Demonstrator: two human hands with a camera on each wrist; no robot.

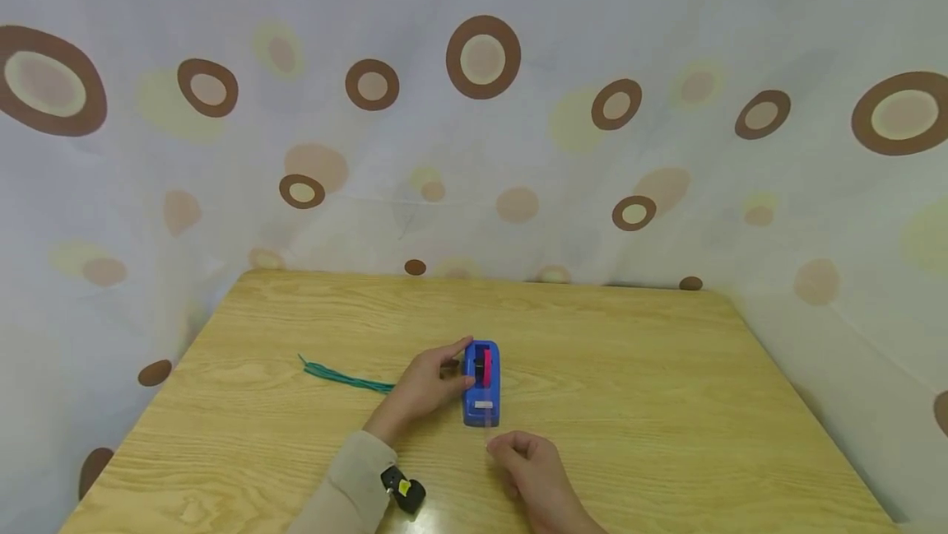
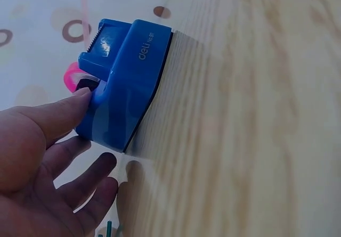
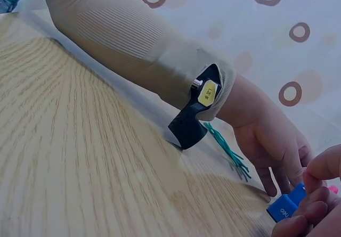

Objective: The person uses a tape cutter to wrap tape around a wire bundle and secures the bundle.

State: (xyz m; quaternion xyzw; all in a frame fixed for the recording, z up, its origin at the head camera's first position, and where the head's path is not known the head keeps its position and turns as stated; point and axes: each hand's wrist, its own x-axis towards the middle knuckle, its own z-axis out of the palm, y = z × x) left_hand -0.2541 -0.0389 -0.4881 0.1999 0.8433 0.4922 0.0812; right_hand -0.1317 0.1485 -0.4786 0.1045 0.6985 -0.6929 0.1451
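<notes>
A blue tape dispenser (image 1: pixel 471 401) stands on the wooden table with a pink roll (image 1: pixel 487 367) of tape in it. My left hand (image 1: pixel 427 382) holds it from the left, with thumb and forefinger against its body. In the left wrist view the thumb lies by the roll of the dispenser (image 2: pixel 133 77), while the other fingers spread loosely below. A narrow see-through strip of tape (image 1: pixel 488 434) stretches from the cutter toward me. Its free end is pinched between thumb and forefinger of my right hand (image 1: pixel 536 468), just in front of the dispenser.
A bundle of thin green cords (image 1: pixel 344 378) lies left of the dispenser, partly behind my left hand. A black wrist camera (image 1: pixel 406 491) sticks out from the left sleeve (image 1: pixel 344 480). A patterned curtain (image 1: pixel 474 147) hangs around the wooden table (image 1: pixel 637 386).
</notes>
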